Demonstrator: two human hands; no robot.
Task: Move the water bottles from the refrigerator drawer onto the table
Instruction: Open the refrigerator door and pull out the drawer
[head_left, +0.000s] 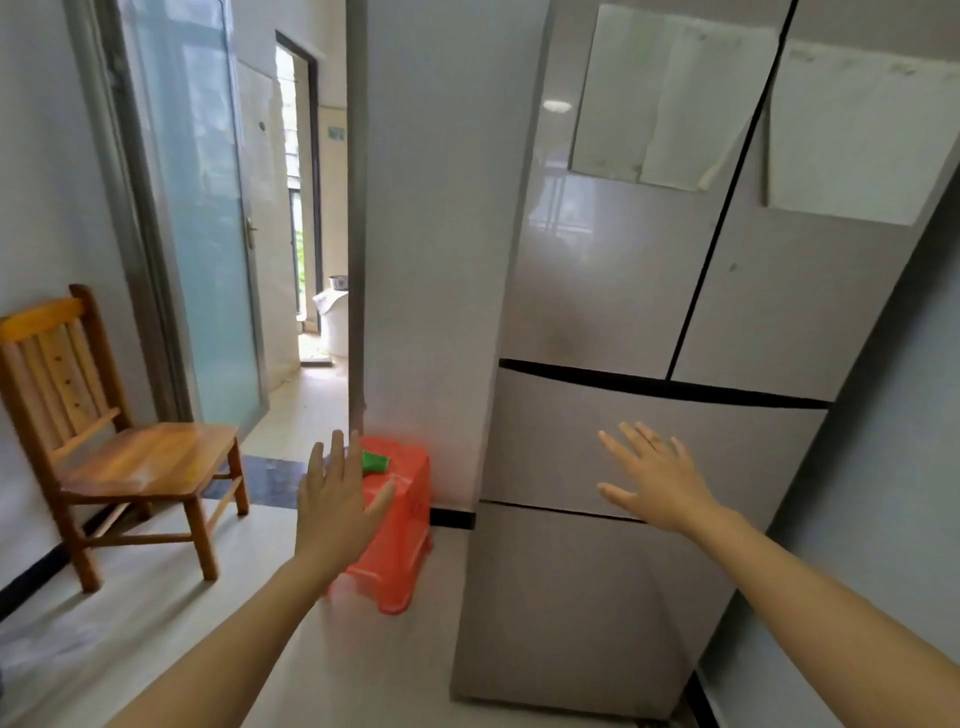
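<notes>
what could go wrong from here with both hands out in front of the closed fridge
1. The red plastic stool stands right beside the refrigerator, close to the left hand; it could trip the person while pulling a drawer.
2. Both drawers are shut and no handle shows near the right hand, so fingers may slip on the smooth front.
3. No table is in view for the bottles.

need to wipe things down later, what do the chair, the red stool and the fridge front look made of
Chair: wood, glossy varnish, visible grain. Red stool: moulded plastic, slightly shiny, one-piece look. Fridge front: smooth glossy panel, reflecting a window and ceiling light; coated metal or glass, unclear.
</notes>
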